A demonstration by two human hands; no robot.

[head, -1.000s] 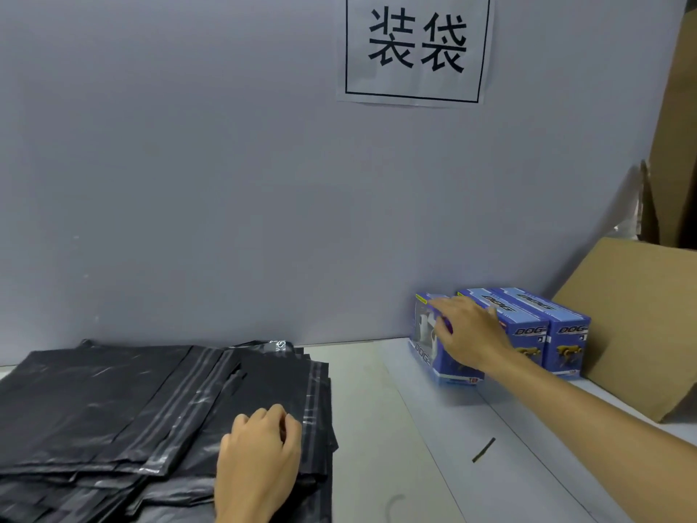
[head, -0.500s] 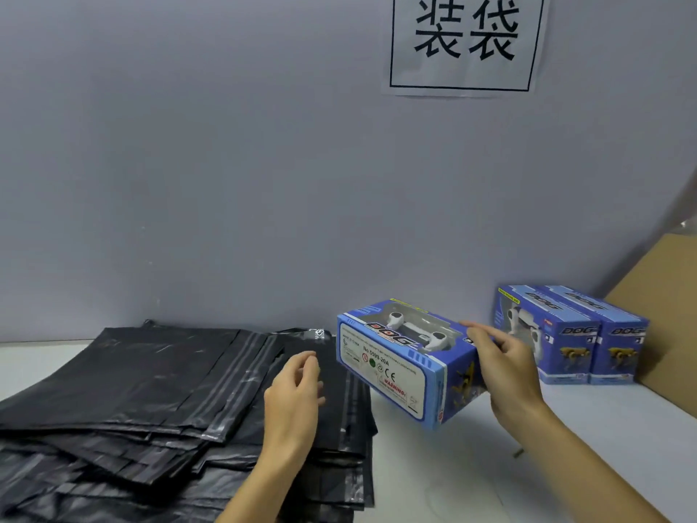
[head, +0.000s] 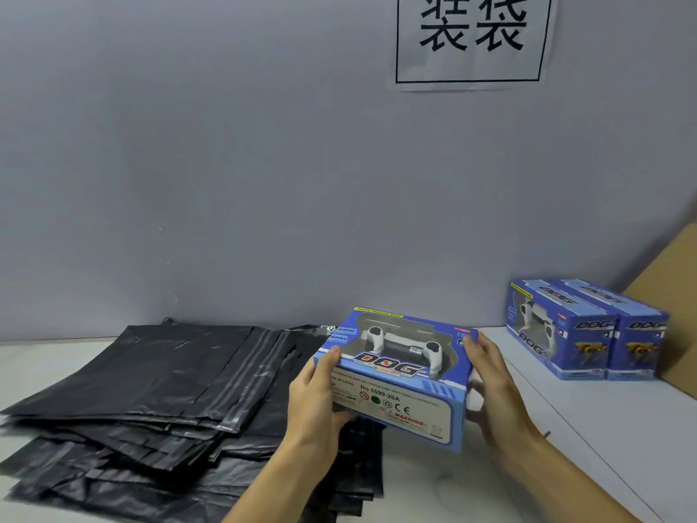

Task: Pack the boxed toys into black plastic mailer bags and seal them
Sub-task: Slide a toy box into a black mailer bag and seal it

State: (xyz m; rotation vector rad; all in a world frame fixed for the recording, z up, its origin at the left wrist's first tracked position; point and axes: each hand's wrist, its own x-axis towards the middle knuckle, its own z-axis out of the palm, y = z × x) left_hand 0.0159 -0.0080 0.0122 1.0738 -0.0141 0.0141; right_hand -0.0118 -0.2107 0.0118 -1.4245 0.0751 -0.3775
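A blue toy box marked DOG, with a clear window showing a white robot dog, is held between both hands above the right edge of a stack of black mailer bags. My left hand grips its left end and my right hand grips its right end. The box lies on its side, window up, tilted toward me. Two more blue toy boxes stand side by side against the wall at the right.
A grey wall runs close behind the white table, with a paper sign high up. A brown cardboard sheet leans at the far right. A small dark scrap lies on the table near my right wrist.
My right hand lifted one box from the row by the wall and carried it left. My left hand rose off the bags and took the box's other end.
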